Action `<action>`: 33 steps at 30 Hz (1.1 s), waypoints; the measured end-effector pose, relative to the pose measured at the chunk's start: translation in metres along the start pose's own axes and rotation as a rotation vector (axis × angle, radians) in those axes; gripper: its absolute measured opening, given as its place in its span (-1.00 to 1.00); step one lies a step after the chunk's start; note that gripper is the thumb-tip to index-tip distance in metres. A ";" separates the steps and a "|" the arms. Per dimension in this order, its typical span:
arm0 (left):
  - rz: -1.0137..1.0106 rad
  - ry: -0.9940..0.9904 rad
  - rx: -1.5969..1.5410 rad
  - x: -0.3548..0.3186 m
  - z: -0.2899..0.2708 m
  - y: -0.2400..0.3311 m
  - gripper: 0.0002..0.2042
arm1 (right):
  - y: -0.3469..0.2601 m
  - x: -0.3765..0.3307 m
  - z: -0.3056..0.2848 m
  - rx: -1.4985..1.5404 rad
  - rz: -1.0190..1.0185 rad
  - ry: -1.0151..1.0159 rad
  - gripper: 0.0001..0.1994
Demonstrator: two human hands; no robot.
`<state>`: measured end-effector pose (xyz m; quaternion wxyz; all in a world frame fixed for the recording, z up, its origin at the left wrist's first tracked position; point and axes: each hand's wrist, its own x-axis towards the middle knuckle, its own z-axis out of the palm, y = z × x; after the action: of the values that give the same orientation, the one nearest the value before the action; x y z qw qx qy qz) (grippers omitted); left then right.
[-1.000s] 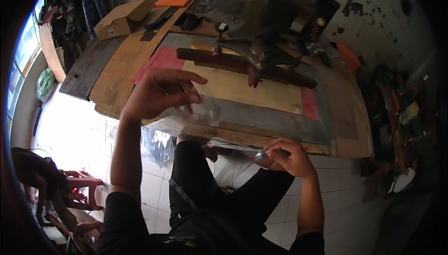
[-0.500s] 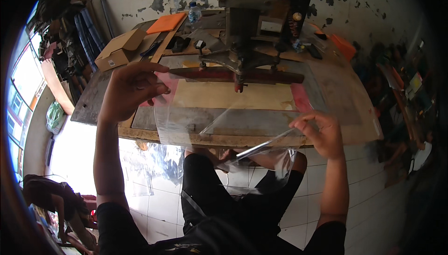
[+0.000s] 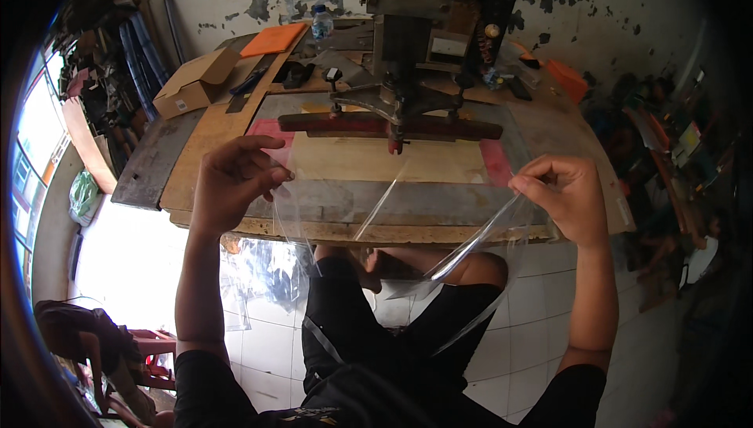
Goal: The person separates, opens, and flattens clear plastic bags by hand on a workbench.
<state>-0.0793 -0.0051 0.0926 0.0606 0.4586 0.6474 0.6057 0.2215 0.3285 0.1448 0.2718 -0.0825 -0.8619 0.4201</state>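
Head-worn fisheye, close above lap (image 3: 349, 334), facing down toward worktable (image 3: 572, 134).

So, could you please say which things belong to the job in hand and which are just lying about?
Likely in the job:
clear plastic sheet
yellow panel
dark red bar

Probably lying about:
cardboard box
orange sheet
plastic bottle

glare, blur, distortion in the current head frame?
Head view: floor blown out white at left, by the bright window; head view: glare streaks on the clear film between left hand and right hand, its outline hard to trace; head view: table edges bowed by the fisheye, corners black, far-right background dark and soft.
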 end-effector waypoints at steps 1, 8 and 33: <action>-0.014 -0.010 -0.031 -0.001 0.001 -0.002 -0.64 | 0.000 0.001 0.000 -0.032 -0.022 0.010 -0.89; -0.070 -0.020 -0.098 -0.010 0.003 -0.015 -0.64 | -0.003 -0.006 0.002 -0.059 -0.090 0.038 -0.92; -0.089 -0.004 -0.135 -0.017 0.007 -0.034 -0.62 | 0.002 -0.004 -0.002 0.216 0.057 -0.002 -0.76</action>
<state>-0.0830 -0.0058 0.0537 0.1195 0.4255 0.6248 0.6437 0.2251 0.3294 0.1428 0.2659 -0.0768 -0.8091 0.5184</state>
